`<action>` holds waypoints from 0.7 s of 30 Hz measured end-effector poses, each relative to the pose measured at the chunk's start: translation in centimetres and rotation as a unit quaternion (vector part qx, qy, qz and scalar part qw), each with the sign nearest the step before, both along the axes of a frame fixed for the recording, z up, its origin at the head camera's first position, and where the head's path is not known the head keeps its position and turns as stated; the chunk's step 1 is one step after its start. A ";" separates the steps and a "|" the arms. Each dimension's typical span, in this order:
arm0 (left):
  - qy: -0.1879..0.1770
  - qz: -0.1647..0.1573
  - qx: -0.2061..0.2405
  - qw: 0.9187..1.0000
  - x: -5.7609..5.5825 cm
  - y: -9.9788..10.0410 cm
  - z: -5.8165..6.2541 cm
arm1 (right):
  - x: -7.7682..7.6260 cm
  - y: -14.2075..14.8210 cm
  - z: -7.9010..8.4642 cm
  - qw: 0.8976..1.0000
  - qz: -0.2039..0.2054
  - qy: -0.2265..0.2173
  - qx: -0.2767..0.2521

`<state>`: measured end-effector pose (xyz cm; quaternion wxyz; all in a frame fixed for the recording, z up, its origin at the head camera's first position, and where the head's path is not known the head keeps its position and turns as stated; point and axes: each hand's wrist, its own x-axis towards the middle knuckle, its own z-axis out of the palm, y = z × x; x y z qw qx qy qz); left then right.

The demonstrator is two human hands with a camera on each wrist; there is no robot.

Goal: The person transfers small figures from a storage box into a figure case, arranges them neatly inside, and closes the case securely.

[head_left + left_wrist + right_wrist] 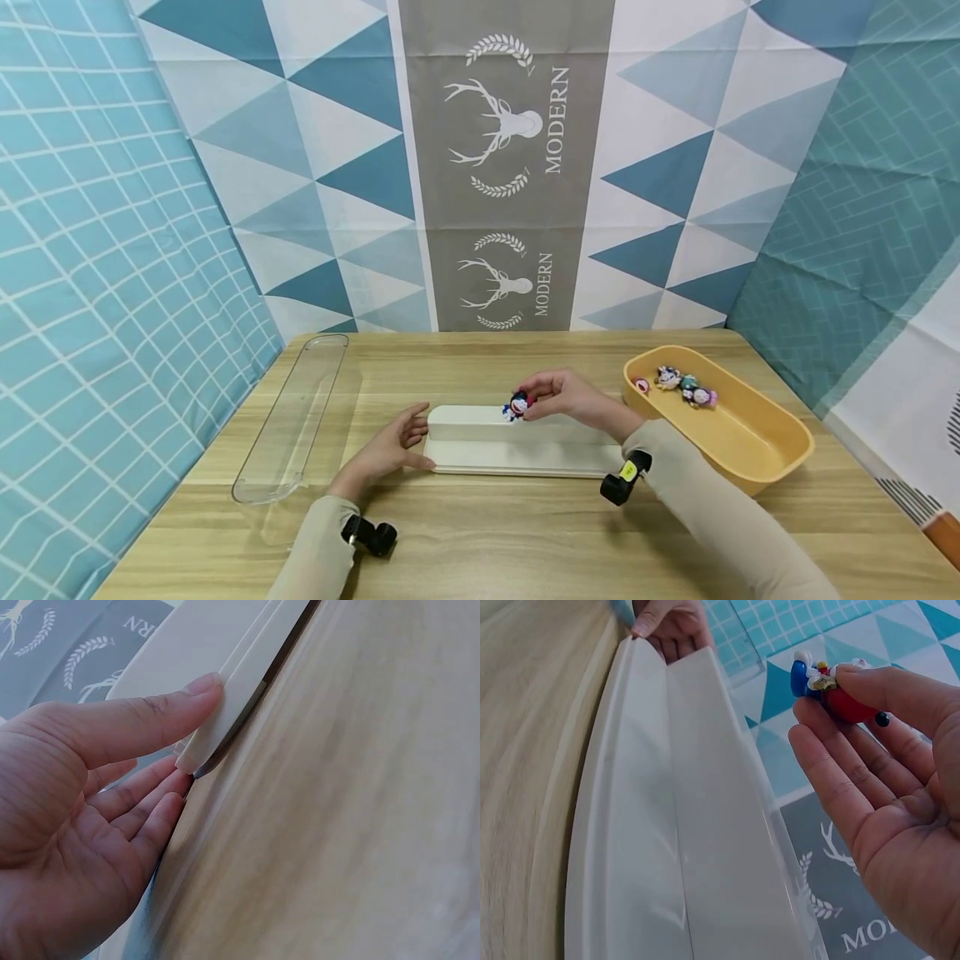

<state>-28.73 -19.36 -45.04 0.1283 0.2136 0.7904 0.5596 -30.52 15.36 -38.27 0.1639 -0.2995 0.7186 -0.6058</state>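
The right hand (564, 397) pinched a toy (518, 405) between thumb and fingers at mid-frame in the head view, above the white rack (510, 457) and apart from it. The left hand (393, 440) was spread at the rack's left end, thumb resting on the front edge, fingers extended. At right of frame, a yellow bin (750, 425) held further toys (701, 397). A clear cover (296, 417) stood at left of frame on the wood-grain desk (480, 533).

MODERN (557, 121) is written twice, sideways, on the gray wall strip (502, 215). The yellow sticker (628, 471) on the wrist camera (617, 490) is too tiny to read.
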 end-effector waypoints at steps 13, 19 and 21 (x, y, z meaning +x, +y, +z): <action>-0.013 0.014 0.012 1.000 0.0 0.1 -0.1 | 0.0 -2.8 -0.4 0.999 -0.004 -0.001 0.034; -0.007 0.015 0.011 1.000 0.0 0.0 -0.1 | -0.1 -3.8 -0.7 0.999 0.001 0.017 0.050; -0.005 0.015 0.012 1.000 0.0 0.0 -0.1 | -0.2 -4.1 -0.9 0.998 0.002 0.017 0.055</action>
